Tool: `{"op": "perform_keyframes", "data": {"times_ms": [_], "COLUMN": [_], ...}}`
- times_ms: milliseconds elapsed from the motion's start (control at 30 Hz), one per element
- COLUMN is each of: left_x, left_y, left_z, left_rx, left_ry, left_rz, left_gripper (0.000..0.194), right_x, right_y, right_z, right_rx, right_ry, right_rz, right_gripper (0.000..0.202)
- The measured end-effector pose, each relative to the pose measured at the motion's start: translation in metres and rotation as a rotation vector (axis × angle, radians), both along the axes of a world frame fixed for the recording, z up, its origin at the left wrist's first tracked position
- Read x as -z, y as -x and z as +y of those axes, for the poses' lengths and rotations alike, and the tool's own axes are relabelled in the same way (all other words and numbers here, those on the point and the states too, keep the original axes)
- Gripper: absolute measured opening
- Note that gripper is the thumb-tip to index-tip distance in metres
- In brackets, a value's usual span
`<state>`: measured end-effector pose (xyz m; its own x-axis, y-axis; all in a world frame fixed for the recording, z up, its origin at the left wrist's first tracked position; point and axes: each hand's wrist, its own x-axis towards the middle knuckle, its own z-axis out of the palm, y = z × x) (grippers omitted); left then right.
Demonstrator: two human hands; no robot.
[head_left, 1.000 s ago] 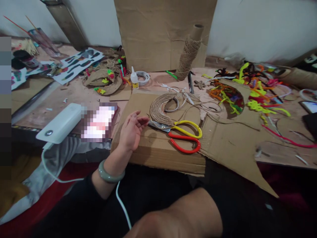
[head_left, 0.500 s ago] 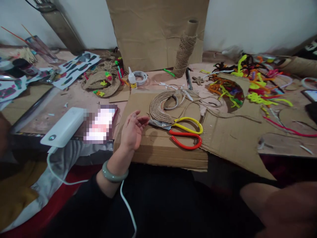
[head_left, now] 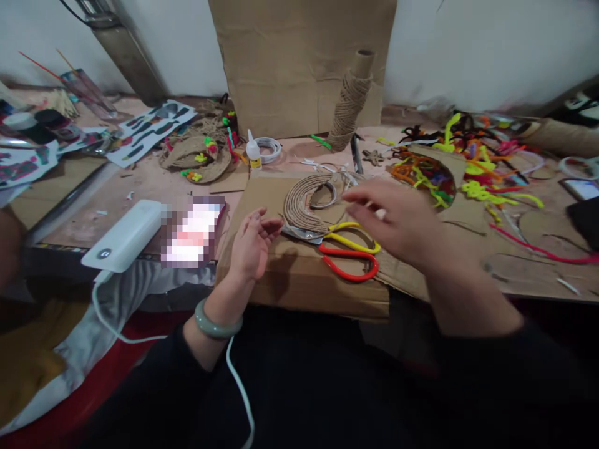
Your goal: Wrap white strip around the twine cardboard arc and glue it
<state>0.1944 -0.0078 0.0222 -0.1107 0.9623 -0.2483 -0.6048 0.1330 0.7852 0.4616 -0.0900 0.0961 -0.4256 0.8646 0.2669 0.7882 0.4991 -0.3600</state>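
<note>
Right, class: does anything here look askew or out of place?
The power bank juts over the edge of the table, cable hanging, which looks precarious; the twine roll also tilts.

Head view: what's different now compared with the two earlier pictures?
The right hand has come up from the lower part of the view and now hovers near the twine coil and the scissors; whether it holds anything is unclear. The left hand stays at the coil's left side, and the coil and scissors lie as before.
</note>
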Motion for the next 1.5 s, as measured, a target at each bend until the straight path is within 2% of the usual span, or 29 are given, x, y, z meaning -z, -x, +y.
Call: {"op": "perform_keyframes", "data": {"times_ms": [67,100,167,333,400,467,567,667,767,900,1000,1067,1100,1133,1200,1267,1300,1400,1500], "left_x": [0.001,0.001,0.001,-0.001,-0.002,-0.002,-0.002,-0.007,-0.022,-0.049,-0.06,-0.064,-0.065,-0.066,-0.068,-0.069,-0.069,-0.067,-0.06], "left_y": [0.0,0.001,0.001,0.0,-0.001,-0.001,0.0,0.003,0.004,-0.008,-0.022,-0.028,-0.029,-0.029,-0.027,-0.025,-0.025,-0.027,-0.035], "left_z": [0.0,0.0,0.0,-0.001,-0.001,0.0,0.0,-0.003,-0.01,-0.017,-0.015,-0.011,-0.008,-0.004,0.004,0.014,0.02,0.038,0.054], "left_rx": [0.005,0.007,0.005,0.001,0.003,0.0,0.002,0.026,0.067,0.236,0.274,0.26,0.246,0.22,0.17,0.166,0.166,0.184,0.231], "left_ry": [-0.001,-0.005,-0.01,0.008,0.005,0.005,0.022,0.033,0.039,0.029,-0.026,-0.045,-0.043,-0.038,-0.016,-0.002,0.019,0.067,0.045], "left_rz": [-0.002,-0.004,-0.006,0.008,0.018,0.025,0.028,0.038,0.072,0.107,0.089,0.087,0.092,0.1,0.133,0.164,0.181,0.227,0.269], "left_gripper": [0.024,0.025,0.026,0.028,0.029,0.03,0.03,0.028,0.027,0.027,0.02,0.015,0.014,0.013,0.012,0.012,0.011,0.007,0.008], "right_x": [-0.003,-0.001,0.008,0.035,0.041,0.043,0.038,0.024,0.011,0.01,0.013,0.011,0.01,0.009,0.012,0.022,0.028,0.044,0.047], "right_y": [0.036,0.05,0.067,0.069,0.066,0.064,0.055,0.043,0.041,0.068,0.081,0.067,0.052,0.034,-0.009,-0.046,-0.06,-0.079,-0.079], "right_z": [0.076,0.099,0.118,0.11,0.113,0.119,0.125,0.126,0.118,0.094,0.08,0.08,0.083,0.088,0.1,0.109,0.111,0.109,0.103], "right_rx": [0.021,0.022,0.018,-0.04,-0.019,0.02,0.129,0.233,0.273,0.206,0.054,-0.051,-0.02,0.071,0.35,0.581,0.628,0.614,0.525], "right_ry": [0.127,0.197,0.239,0.284,0.339,0.433,0.562,0.607,0.616,0.546,0.525,0.483,0.408,0.311,0.157,0.252,0.299,0.33,0.33], "right_rz": [-0.22,-0.324,-0.373,-0.248,-0.095,0.155,0.616,0.947,1.133,1.192,1.083,0.897,0.76,0.598,0.224,-0.171,-0.311,-0.392,-0.404], "right_gripper": [0.027,0.028,0.028,0.036,0.034,0.028,0.016,0.013,0.017,0.017,0.018,0.026,0.03,0.031,0.029,0.03,0.035,0.04,0.037]}}
